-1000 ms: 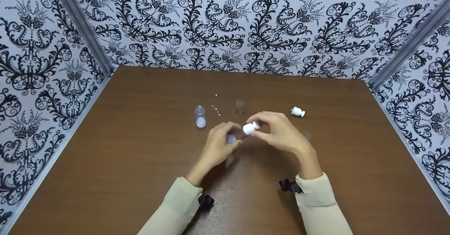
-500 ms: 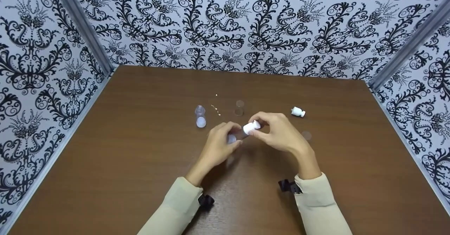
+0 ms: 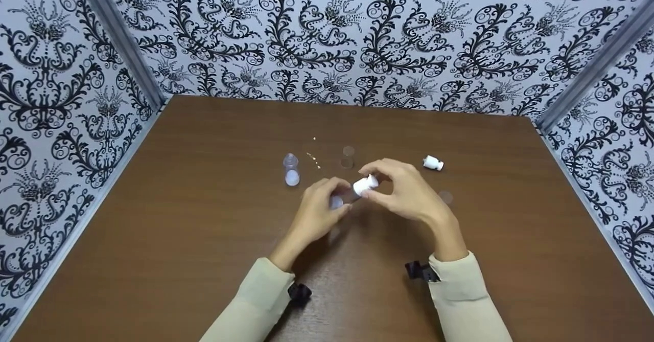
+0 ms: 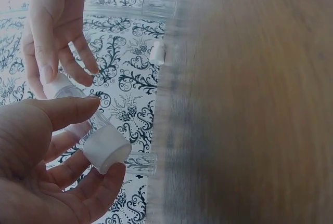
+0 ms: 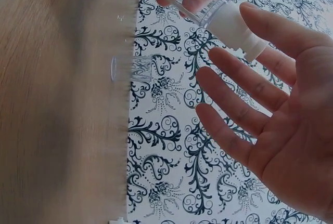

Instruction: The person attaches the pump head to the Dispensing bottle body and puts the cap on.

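Tilted between the two hands is a small clear bottle (image 4: 92, 120) with a white base (image 4: 106, 148). My left hand (image 3: 319, 206) grips its body near the base, thumb on one side and fingers on the other. On its other end sits a white pump top (image 3: 365, 185). My right hand (image 3: 409, 191) pinches that pump top (image 5: 234, 26) between thumb and index finger, and its other fingers are spread apart. Left of the hands, a second clear bottle (image 3: 291, 171) with a whitish base lies on the table.
Behind the hands is a clear cylindrical cap (image 3: 348, 158). Another white pump top (image 3: 433, 163) lies at the right, with a clear round piece (image 3: 445, 197) near the right wrist. Several tiny white bits (image 3: 313, 159) are scattered on the brown table (image 3: 204, 204). Patterned walls enclose it.
The right fingers have shifted slightly around the pump top, the index finger rising a little. The left hand and the bottle have stayed in place.
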`<state>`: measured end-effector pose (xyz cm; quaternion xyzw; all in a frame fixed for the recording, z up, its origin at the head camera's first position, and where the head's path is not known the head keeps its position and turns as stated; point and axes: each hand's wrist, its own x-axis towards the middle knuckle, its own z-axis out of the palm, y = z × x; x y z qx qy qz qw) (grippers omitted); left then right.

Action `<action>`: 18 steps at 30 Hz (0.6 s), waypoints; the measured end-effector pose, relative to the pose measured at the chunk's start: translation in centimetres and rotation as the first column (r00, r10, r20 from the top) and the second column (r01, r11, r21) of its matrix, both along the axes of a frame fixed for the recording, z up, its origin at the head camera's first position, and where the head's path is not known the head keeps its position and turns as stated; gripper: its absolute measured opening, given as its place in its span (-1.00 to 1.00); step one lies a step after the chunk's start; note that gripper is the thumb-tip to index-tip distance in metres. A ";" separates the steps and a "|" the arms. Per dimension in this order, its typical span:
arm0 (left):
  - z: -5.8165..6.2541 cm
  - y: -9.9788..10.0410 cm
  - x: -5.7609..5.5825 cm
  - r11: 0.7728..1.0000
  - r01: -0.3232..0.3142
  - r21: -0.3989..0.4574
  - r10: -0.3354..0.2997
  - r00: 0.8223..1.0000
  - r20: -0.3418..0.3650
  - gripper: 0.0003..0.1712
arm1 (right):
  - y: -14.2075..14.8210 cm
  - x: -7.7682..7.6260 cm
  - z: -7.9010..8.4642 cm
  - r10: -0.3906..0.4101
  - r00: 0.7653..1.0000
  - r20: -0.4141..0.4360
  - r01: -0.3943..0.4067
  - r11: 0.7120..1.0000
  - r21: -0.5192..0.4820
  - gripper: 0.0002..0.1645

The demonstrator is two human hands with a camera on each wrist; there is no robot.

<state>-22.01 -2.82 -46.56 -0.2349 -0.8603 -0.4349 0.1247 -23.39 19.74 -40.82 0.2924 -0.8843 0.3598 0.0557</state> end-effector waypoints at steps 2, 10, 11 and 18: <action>0.0 0.0 0.0 1.000 0.000 0.000 0.000 1.000 0.001 -0.60 | 0.1 0.0 0.0 0.012 1.000 -0.022 -0.013 1.000 -0.011 -0.59; -0.1 0.0 0.0 1.000 0.002 0.004 -0.002 1.000 0.011 -0.60 | 0.3 0.0 0.1 0.063 0.996 -0.070 -0.064 0.998 -0.012 -0.51; -0.1 0.0 0.0 1.000 0.002 0.004 -0.002 1.000 0.013 -0.60 | 0.3 0.0 0.1 0.066 0.995 -0.071 -0.067 0.998 -0.009 -0.51; -0.3 0.0 -0.1 1.000 0.001 -0.001 -0.001 1.000 -0.005 -0.61 | 0.4 0.0 0.1 0.077 0.995 -0.065 -0.077 0.997 0.000 -0.55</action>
